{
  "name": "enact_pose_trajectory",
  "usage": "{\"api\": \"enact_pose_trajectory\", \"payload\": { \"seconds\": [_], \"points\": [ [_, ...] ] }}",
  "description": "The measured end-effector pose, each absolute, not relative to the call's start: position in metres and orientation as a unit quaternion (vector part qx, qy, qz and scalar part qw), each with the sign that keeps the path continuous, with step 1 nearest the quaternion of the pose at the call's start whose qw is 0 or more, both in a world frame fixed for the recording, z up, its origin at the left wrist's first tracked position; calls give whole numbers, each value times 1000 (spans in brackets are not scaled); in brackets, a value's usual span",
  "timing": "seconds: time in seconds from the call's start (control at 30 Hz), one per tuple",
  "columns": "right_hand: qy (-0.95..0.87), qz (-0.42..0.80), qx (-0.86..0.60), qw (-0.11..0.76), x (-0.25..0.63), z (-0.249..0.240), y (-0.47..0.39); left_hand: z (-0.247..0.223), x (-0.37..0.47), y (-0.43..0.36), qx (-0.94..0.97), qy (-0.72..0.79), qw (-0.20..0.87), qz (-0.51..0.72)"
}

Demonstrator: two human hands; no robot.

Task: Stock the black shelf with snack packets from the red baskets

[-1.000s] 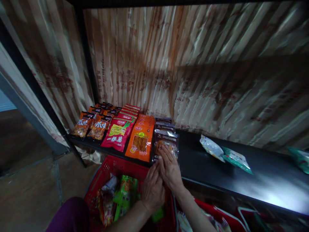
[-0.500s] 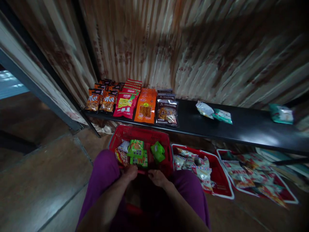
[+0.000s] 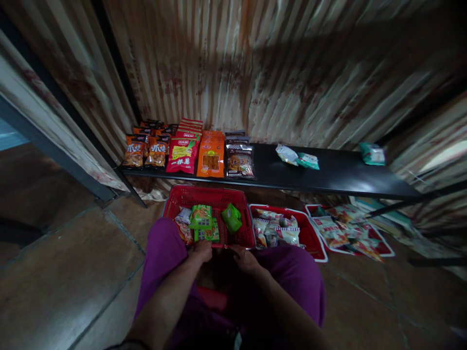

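Observation:
A red shopping basket [image 3: 209, 193] stands on the floor between my knees, tucked close to the shelf front. My left hand [image 3: 202, 251] is closed on its near rim. Further right on that rim is my right hand [image 3: 245, 258], its fingers curled at the edge and partly in shadow. Inside the basket lie green snack packets [image 3: 202, 217] in a small pile, with red-and-white packets partly hidden by my left knee beside them. A crumpled bright green bag [image 3: 231, 218] sits apart on the right side.
On the low black shelf [image 3: 288, 177] stand orange-and-black bags [image 3: 157, 152], red bags [image 3: 182, 154], orange bags [image 3: 211, 158] and brown bags [image 3: 240, 161]. Loose packets [image 3: 307, 161] lie further right. Two more red baskets [image 3: 314, 243] hold snack bags. A metal post [image 3: 116, 73] rises at left.
The camera view has shifted, so the shelf and baskets appear further left and slightly higher. My right hand has slid a little rightward along the basket rim; my left hand stays on it.

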State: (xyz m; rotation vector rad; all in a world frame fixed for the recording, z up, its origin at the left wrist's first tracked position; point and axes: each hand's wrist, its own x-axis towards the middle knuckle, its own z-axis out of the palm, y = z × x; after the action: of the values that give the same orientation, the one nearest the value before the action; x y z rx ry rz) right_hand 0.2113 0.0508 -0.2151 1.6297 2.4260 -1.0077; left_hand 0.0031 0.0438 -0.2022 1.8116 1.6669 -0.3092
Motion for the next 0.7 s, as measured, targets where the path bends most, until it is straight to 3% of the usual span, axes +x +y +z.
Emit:
{"api": "enact_pose_trajectory", "payload": {
  "seconds": [0.7],
  "points": [
    [783,-246,571,1,196,-210,46,-178,23,33,662,655,363,-32]
  ]
}}
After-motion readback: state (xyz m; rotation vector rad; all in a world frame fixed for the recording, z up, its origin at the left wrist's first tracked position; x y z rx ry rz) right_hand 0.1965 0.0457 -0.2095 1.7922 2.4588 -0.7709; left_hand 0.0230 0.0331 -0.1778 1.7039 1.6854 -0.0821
